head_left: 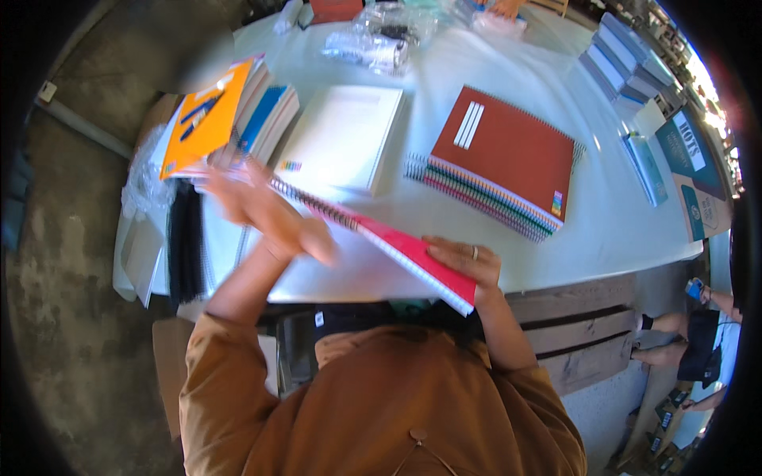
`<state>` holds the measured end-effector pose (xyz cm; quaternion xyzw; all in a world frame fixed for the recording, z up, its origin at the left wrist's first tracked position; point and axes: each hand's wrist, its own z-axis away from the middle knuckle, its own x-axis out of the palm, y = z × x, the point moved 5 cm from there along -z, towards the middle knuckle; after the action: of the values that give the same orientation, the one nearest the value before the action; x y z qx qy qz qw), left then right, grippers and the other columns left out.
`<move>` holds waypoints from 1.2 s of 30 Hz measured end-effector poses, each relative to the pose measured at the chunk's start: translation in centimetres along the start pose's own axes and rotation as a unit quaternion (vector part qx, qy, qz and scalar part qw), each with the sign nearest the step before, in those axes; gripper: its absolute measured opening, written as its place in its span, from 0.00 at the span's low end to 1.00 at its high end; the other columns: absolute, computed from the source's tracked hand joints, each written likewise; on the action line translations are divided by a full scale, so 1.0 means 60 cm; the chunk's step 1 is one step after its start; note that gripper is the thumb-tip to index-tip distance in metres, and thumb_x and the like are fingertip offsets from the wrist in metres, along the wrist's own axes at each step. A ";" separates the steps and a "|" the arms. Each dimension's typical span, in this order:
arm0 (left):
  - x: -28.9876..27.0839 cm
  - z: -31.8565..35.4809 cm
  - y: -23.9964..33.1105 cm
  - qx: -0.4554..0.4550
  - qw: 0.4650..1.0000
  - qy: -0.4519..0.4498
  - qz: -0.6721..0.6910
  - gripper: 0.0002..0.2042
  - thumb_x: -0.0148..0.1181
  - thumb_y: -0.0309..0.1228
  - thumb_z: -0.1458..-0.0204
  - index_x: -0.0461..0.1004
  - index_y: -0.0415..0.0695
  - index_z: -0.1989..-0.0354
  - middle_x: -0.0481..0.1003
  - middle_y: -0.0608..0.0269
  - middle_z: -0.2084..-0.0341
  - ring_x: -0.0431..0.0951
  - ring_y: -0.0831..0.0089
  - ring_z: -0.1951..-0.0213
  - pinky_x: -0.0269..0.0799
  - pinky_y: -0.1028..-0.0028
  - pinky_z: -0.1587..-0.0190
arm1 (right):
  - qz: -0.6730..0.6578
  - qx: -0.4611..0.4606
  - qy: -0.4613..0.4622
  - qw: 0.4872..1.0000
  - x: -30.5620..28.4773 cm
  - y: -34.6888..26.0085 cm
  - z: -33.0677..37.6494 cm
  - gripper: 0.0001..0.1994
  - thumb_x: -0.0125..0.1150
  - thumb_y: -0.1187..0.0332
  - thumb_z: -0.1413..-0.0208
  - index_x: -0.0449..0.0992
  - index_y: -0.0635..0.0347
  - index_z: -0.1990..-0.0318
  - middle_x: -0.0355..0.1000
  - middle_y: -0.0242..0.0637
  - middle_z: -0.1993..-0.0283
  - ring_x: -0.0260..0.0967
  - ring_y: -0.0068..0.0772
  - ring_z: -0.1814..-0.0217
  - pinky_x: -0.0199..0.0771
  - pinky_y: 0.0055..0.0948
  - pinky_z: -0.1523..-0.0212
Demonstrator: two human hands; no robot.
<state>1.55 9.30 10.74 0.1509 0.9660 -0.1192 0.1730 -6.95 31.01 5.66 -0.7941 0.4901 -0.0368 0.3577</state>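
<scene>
A spiral notebook with a bright pink-red cover [421, 254] is tilted edge-on above the table's near side, its coil toward the upper left. My right hand [468, 262], a ring on one finger, grips its lower right end with fingers over the cover. My left hand [266, 208] is blurred by motion beside the coil end; its fingers look stretched out with the thumb apart, and contact with the notebook is unclear. Beyond it lies a white-covered notebook [345, 131]. To the right stands a stack of spiral notebooks topped by a brown-red one [508, 147].
At left, an orange folder [210, 119] with pens on it tops a pile of notebooks. Clear plastic wrap [369, 47] lies at the far side, near another person's hand [506, 8]. Bluish-grey stacked books [623, 59] and a dark green box [690, 166] are at right.
</scene>
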 end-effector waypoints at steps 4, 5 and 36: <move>0.062 0.050 0.008 -0.105 0.984 -0.146 -0.008 0.54 0.34 0.76 0.65 0.49 0.41 0.37 0.42 0.40 0.37 0.45 0.45 0.37 0.28 0.42 0.40 | 0.016 0.008 0.007 1.000 0.005 -0.001 -0.013 0.15 0.63 0.73 0.58 0.77 0.63 0.59 0.74 0.49 0.58 0.75 0.38 0.59 0.74 0.29 0.60; 0.080 0.071 0.027 -0.102 0.973 -0.207 0.028 0.52 0.33 0.75 0.63 0.52 0.41 0.38 0.44 0.40 0.38 0.47 0.48 0.37 0.29 0.42 0.40 | -0.012 0.027 0.032 0.999 -0.004 0.016 -0.008 0.13 0.62 0.74 0.56 0.77 0.65 0.59 0.74 0.50 0.59 0.75 0.38 0.58 0.75 0.29 0.59; 0.056 0.079 0.120 0.044 0.980 -0.170 0.091 0.50 0.41 0.71 0.60 0.55 0.34 0.42 0.55 0.39 0.46 0.54 0.35 0.45 0.41 0.40 0.42 | 0.003 0.016 -0.022 1.000 0.019 -0.047 -0.042 0.22 0.60 0.79 0.58 0.71 0.64 0.51 0.71 0.47 0.51 0.72 0.43 0.52 0.73 0.33 0.53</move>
<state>2.36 15.46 3.88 0.2232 0.8984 -0.1688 0.3385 -5.28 29.50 8.92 -0.7872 0.4841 -0.0264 0.3812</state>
